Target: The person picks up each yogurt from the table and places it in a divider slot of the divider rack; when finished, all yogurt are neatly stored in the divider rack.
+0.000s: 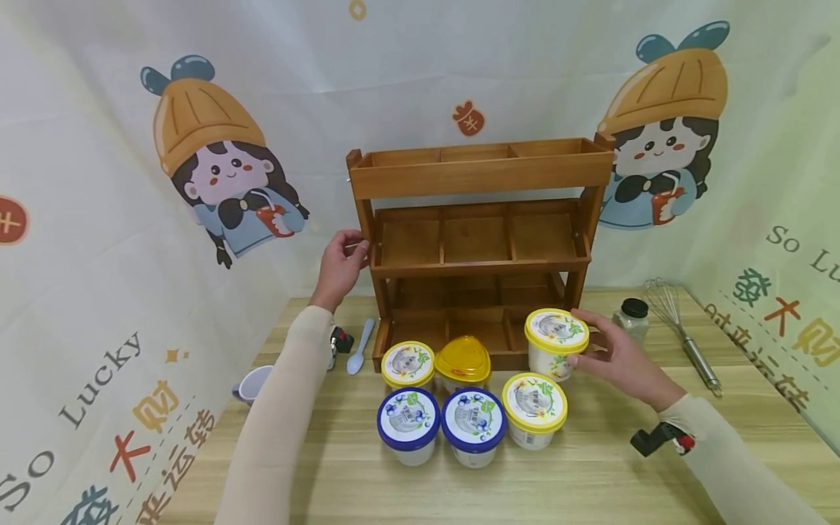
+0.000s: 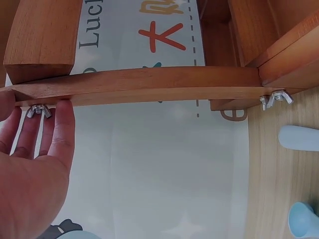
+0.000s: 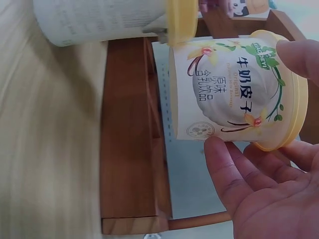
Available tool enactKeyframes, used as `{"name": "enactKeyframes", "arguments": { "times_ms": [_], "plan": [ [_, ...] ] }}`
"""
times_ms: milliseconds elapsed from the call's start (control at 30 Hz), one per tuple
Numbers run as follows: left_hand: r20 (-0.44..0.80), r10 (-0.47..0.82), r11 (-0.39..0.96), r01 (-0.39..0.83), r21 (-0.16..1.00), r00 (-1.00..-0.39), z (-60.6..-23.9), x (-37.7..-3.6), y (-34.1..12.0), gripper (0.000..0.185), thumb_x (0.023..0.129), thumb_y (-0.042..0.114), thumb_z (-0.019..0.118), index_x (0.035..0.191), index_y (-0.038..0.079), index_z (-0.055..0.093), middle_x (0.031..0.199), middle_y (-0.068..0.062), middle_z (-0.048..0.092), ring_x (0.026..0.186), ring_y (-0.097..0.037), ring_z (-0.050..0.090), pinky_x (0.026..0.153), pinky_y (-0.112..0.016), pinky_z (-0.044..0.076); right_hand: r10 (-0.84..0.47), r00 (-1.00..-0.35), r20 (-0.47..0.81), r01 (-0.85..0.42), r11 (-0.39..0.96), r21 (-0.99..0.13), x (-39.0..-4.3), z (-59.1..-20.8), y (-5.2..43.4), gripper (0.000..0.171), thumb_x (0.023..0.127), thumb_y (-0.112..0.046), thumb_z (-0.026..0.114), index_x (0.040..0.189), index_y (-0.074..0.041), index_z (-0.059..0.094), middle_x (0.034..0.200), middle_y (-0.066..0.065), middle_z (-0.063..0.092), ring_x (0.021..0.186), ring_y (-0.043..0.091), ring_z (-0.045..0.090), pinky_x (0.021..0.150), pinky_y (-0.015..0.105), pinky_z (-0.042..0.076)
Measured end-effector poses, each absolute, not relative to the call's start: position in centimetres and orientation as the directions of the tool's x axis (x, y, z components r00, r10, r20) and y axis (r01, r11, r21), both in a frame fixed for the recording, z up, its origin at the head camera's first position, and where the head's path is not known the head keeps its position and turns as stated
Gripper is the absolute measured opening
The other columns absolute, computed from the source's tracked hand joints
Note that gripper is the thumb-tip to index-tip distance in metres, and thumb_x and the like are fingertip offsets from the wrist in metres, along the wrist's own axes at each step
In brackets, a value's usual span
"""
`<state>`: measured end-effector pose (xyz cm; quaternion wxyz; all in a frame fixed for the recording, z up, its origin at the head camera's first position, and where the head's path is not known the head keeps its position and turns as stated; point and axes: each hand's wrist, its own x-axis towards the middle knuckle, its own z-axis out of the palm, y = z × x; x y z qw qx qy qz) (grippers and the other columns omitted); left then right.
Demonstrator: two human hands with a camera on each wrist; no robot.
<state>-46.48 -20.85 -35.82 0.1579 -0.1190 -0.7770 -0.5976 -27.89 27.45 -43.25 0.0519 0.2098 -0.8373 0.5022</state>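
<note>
A three-tier wooden rack (image 1: 479, 171) stands at the back of the table with its compartments bare. My left hand (image 1: 354, 251) grips the rack's left post at the middle tier; in the left wrist view the fingers (image 2: 62, 119) lie against the rail by a wing nut. My right hand (image 1: 580, 343) holds a yellow-lidded cup (image 1: 556, 341) between thumb and fingers, in front of the lowest tier's right end. The right wrist view shows that cup (image 3: 229, 84) on its side in the picture, thumb (image 3: 224, 164) below it. I cannot tell whether it rests on the table.
Several more cups stand in front of the rack: yellow lid (image 1: 407, 364), orange lid (image 1: 462, 359), two blue lids (image 1: 407, 421) (image 1: 473, 424), another yellow lid (image 1: 534, 405). Spoon (image 1: 359, 348) and mug (image 1: 251, 384) lie left; jar (image 1: 631, 319) and whisk (image 1: 682, 335) right.
</note>
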Motion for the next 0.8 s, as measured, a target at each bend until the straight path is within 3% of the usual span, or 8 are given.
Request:
{"name": "enactKeyframes", "arguments": {
  "times_ms": [433, 800],
  "plan": [
    [0.380, -0.013, 0.247, 0.365, 0.897, -0.925, -35.7, -46.3, -20.8, 0.034, 0.110, 0.020, 0.058, 0.139, 0.002, 0.054, 0.137, -0.018, 0.058, 0.123, -0.028, 0.062, 0.104, -0.048, 0.060, -0.242, -0.919, 0.312, -0.389, 0.424, -0.818, -30.3, -42.5, 27.3, 0.080, 0.099, -0.016, 0.076, 0.163, -0.001, 0.031, 0.160, 0.026, 0.043, 0.139, 0.051, 0.053, 0.096, 0.010, 0.050],
    [0.373, -0.025, 0.265, 0.354, 0.897, -0.927, -35.8, -46.2, -20.6, 0.033, 0.110, 0.021, 0.058, 0.138, 0.005, 0.054, 0.136, -0.016, 0.059, 0.120, -0.026, 0.063, 0.102, -0.045, 0.061, -0.150, -0.955, 0.254, -0.295, 0.453, -0.841, -32.9, -43.2, 27.2, 0.086, 0.099, -0.028, 0.077, 0.166, -0.004, 0.027, 0.160, 0.026, 0.043, 0.143, 0.049, 0.050, 0.092, 0.006, 0.049]
  ]
}}
